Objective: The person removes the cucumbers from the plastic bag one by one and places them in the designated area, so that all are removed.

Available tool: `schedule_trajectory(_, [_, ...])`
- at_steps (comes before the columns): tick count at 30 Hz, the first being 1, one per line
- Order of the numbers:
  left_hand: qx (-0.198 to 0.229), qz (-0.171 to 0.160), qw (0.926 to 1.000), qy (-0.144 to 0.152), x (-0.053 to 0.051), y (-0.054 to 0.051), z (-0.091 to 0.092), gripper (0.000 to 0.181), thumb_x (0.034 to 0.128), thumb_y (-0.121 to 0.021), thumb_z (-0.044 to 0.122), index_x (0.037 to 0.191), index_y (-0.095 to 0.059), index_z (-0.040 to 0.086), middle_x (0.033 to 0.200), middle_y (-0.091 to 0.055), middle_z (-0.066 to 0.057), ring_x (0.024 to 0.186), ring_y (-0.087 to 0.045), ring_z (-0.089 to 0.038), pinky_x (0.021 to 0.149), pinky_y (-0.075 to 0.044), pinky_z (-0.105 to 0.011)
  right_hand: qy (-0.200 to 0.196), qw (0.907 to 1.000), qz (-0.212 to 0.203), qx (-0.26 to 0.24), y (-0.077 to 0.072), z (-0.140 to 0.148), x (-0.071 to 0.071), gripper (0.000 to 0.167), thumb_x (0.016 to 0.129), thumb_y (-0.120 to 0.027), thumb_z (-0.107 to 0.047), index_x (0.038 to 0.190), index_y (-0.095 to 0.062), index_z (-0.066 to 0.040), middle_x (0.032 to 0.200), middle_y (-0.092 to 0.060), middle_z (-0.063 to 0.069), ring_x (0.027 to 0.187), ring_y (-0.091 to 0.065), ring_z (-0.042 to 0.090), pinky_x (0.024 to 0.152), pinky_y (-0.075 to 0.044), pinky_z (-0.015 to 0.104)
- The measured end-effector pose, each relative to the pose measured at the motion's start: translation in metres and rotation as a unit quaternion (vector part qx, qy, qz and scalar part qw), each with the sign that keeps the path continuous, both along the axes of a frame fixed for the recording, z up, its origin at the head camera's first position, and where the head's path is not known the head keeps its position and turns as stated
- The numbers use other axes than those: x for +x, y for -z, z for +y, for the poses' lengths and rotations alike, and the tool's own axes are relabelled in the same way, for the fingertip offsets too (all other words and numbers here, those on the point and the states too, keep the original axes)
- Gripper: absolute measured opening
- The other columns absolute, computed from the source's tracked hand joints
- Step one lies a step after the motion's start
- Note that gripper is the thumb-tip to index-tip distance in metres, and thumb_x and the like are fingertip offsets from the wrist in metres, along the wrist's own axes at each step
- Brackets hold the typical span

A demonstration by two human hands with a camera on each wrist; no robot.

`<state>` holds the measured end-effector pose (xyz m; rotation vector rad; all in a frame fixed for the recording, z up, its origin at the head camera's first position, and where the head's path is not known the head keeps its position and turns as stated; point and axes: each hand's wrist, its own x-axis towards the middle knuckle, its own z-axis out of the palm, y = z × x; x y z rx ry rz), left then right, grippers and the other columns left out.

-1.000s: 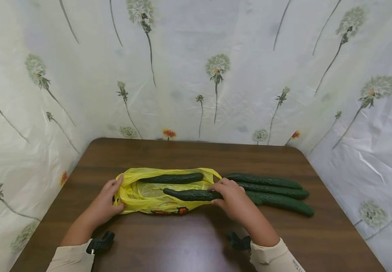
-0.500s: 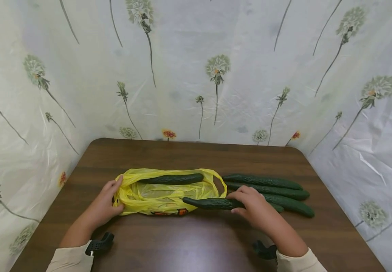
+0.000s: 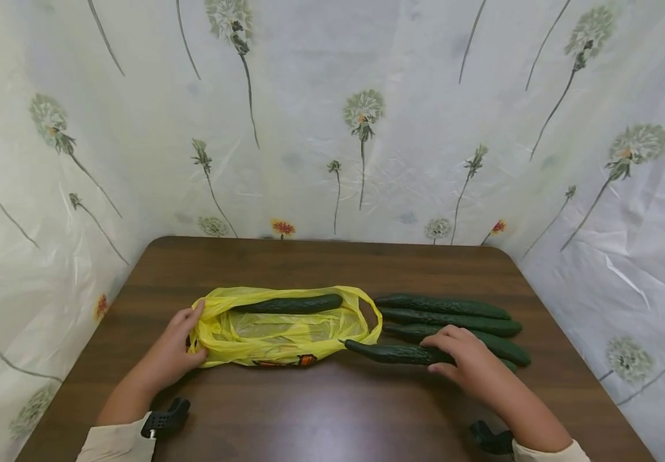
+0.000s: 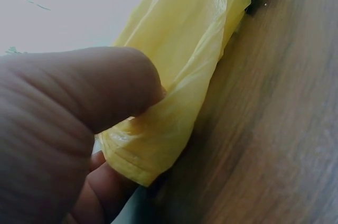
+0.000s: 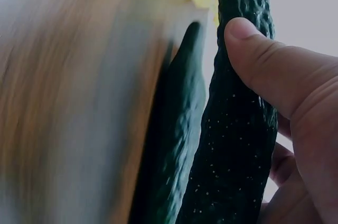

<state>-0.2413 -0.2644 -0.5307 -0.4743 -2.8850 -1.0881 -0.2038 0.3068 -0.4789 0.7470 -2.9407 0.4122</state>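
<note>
A yellow plastic bag [image 3: 234,354] lies on its side with its mouth spread wide, and one cucumber [image 3: 294,305] rests inside along the far wall. My left hand [image 3: 172,344] pinches the bag's left end; in the left wrist view the thumb presses on the yellow plastic [image 4: 185,76] with fingers behind it. Another cucumber [image 3: 387,352] is gripped between thumb and fingers of my right hand [image 3: 471,364], its thin tip pointing left near the bag's right front corner. The right wrist view shows this bumpy dark green cucumber [image 5: 235,129] close up.
To the right of the bag, three cucumbers [image 3: 453,322] lie side by side on the brown wooden table [image 3: 309,410], partly behind my right hand. A pale curtain [image 3: 297,115] with dandelion prints surrounds the table's back and sides.
My right hand has moved right and toward the table's front with the cucumber, whose tip has come out from over the bag's mouth. The left hand stays at the bag's left end.
</note>
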Motion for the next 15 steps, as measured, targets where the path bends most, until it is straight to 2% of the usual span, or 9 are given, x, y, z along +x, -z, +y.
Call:
schedule_trajectory(6, [0.002,-0.010,0.9999,-0.003,0.002,-0.002,0.001,0.094,0.0887,-0.074,0.003,0.166,-0.019,-0.002,0.151,-0.034,-0.030,0.134,-0.044,-0.046,0.107,-0.042,-0.063,0.016,0.9998,0.002,0.009,0.004,0.026,0.006,0.043,0.083,-0.088,-0.022,0.124,-0.073,-0.024,0.114,-0.064,-0.012,0.104,-0.064,0.018,0.084,-0.056,0.039])
schedule_trajectory(15, [-0.004,-0.014,0.9999,-0.009,0.002,-0.001,0.000,0.095,0.0895,-0.074,0.005,0.166,-0.019,-0.001,0.151,-0.034,-0.029,0.134,-0.045,-0.045,0.107,-0.042,-0.062,0.024,0.9988,0.033,0.028,0.012,0.056,0.003,0.045,0.080,-0.091,-0.023,0.122,-0.074,-0.022,0.113,-0.066,-0.010,0.099,-0.065,0.019,0.075,-0.055,0.033])
